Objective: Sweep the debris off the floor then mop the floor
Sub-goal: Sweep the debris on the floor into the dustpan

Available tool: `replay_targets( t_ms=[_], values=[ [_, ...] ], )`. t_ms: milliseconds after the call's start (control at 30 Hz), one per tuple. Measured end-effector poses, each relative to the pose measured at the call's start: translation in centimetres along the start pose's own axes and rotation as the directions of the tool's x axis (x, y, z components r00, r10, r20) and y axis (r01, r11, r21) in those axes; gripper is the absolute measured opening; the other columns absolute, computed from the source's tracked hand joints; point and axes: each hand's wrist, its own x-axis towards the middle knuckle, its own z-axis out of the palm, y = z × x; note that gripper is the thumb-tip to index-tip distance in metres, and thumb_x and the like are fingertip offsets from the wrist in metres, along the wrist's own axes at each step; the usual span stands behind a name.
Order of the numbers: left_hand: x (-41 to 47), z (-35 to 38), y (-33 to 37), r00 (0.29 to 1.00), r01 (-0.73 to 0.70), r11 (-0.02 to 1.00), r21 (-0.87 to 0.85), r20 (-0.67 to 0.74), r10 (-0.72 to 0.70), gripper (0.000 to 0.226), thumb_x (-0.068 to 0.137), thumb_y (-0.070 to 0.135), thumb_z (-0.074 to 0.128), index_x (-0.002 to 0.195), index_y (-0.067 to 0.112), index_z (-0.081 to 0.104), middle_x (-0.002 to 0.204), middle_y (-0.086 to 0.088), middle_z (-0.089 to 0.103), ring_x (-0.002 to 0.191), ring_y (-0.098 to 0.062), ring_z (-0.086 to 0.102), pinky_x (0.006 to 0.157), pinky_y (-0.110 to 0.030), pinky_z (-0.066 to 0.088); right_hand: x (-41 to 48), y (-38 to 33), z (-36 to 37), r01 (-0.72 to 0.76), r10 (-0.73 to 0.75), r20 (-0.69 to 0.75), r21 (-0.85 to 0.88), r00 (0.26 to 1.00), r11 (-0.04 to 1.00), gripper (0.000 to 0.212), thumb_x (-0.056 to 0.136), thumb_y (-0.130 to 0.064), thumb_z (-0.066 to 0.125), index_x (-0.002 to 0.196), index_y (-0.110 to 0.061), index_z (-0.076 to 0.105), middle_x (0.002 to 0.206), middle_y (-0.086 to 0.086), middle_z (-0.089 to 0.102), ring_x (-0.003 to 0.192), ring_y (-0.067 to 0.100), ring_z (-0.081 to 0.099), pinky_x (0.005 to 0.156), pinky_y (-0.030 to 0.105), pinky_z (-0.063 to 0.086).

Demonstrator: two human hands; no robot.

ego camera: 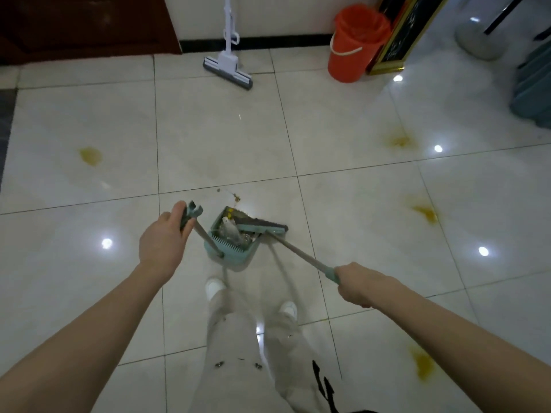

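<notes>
A teal dustpan [238, 253] stands on the white tiled floor [208, 138] just ahead of my feet, holding paper and other debris. My left hand [162, 239] grips the teal top of its long handle. My right hand [362, 283] grips the teal end of the broom handle. The broom head [261, 226] lies across the dustpan's mouth. A few brown crumbs [235, 198] lie just beyond the pan. A sponge mop [228, 70] leans against the far wall. An orange bucket [356, 44] stands to the mop's right.
Yellow stains mark the tiles at the left [91, 156], at the right [398, 141] [426, 214] and at the lower right [422, 363]. A dark wooden door [86, 25] is at the far left. A gold-framed black panel [399, 40] and a blue bin [533, 93] stand at the far right.
</notes>
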Motion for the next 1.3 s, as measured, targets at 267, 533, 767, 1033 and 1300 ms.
replay_targets(
  t_ms=[267,533,767,1033,1300],
  values=[
    [-0.5,-0.5,-0.9,1.0,0.005,1.0,-0.01,0.028,-0.005,0.029,0.096,0.041,0.044,0.117,0.022,0.039,0.08,-0.008,0.059,0.06,-0.026,0.054,0.049,-0.035,0.047,-1.0,3.9,-4.4,0.01,-0.008,-0.061,0.033,0.998,0.999,0.029,0.1,-0.029,0.044,0.125,-0.021,0.055,0.087,0.001,0.057,0.054,0.014,0.056,0.041,0.022,0.043],
    [-2.1,-0.7,-1.4,0.997,0.081,0.996,0.029,0.014,-0.082,0.025,0.096,0.043,0.042,0.113,0.024,0.039,0.078,-0.003,0.059,0.059,-0.025,0.056,0.048,-0.035,0.05,2.4,1.7,-7.7,0.003,0.019,-0.184,0.114,0.983,0.994,0.02,0.099,-0.025,0.046,0.106,-0.012,0.06,0.076,0.004,0.056,0.052,0.019,0.058,0.039,0.025,0.044],
    [-3.4,-0.2,-2.1,0.997,0.071,0.997,0.001,-0.003,-0.071,0.027,0.096,0.04,0.044,0.116,0.022,0.041,0.078,-0.004,0.059,0.056,-0.022,0.054,0.044,-0.033,0.048,7.4,-4.2,-8.2,-0.032,0.081,-0.193,0.248,0.978,0.968,0.024,0.097,-0.011,0.042,0.115,-0.002,0.056,0.073,0.008,0.052,0.047,0.018,0.056,0.027,0.017,0.034],
    [-2.6,0.1,-1.9,0.997,0.071,0.997,-0.031,-0.005,-0.072,0.027,0.096,0.038,0.045,0.117,0.022,0.04,0.08,-0.007,0.058,0.059,-0.026,0.054,0.049,-0.037,0.051,7.3,-6.6,-3.7,-0.012,0.023,-0.135,0.079,0.991,0.997,0.031,0.097,-0.007,0.039,0.124,-0.004,0.054,0.104,0.014,0.056,0.089,0.031,0.065,0.073,0.037,0.057],
    [-2.9,0.1,-1.6,0.998,0.063,0.998,-0.02,-0.007,-0.063,0.025,0.096,0.038,0.045,0.114,0.021,0.04,0.076,-0.007,0.056,0.057,-0.027,0.052,0.047,-0.039,0.05,3.9,-1.4,-3.2,0.048,-0.056,-0.037,-0.179,0.998,0.983,0.036,0.095,-0.01,0.04,0.129,-0.018,0.051,0.079,-0.002,0.043,0.055,0.013,0.053,0.042,0.022,0.042]
  ],
)
